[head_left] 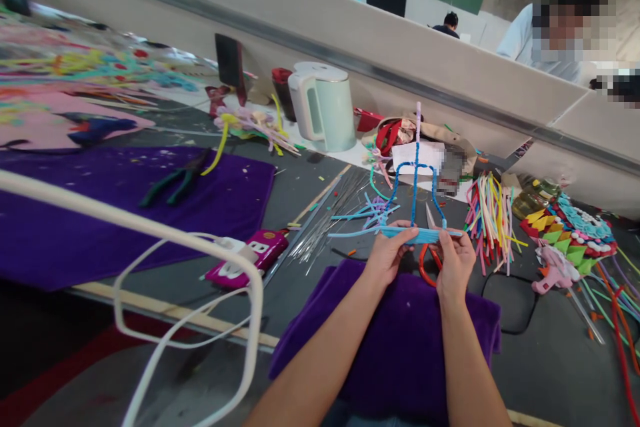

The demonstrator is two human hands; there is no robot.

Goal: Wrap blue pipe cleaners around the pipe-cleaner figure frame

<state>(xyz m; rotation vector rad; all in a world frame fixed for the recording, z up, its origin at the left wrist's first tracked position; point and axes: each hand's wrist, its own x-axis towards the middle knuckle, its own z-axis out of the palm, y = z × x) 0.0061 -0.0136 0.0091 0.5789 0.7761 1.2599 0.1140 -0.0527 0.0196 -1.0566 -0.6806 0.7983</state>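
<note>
The left hand point(393, 253) and the right hand point(456, 259) hold a light blue strip point(425, 235) level between them, each grip pinched on it, thumb on the near side, the right one close to its right end. A darker blue frame point(415, 197) with three prongs stands above the strip, its middle stem topped with pale pink. Both are held over the front of the bench point(540, 367), above a folded purple cloth point(395, 340). Orange-handled scissors point(424, 267) lie just behind the hands, partly hidden by them. Light blue stems point(353, 217) fan out left of the left hand, with loose wires point(320, 227) near them. A bundle of coloured stems point(493, 213) lies to the right of the right hand, and farther right is a pink glue gun point(555, 270). Farther back stands a pale green kettle point(333, 113); pliers point(177, 183) lie on another purple cloth point(220, 200) at left.
</note>
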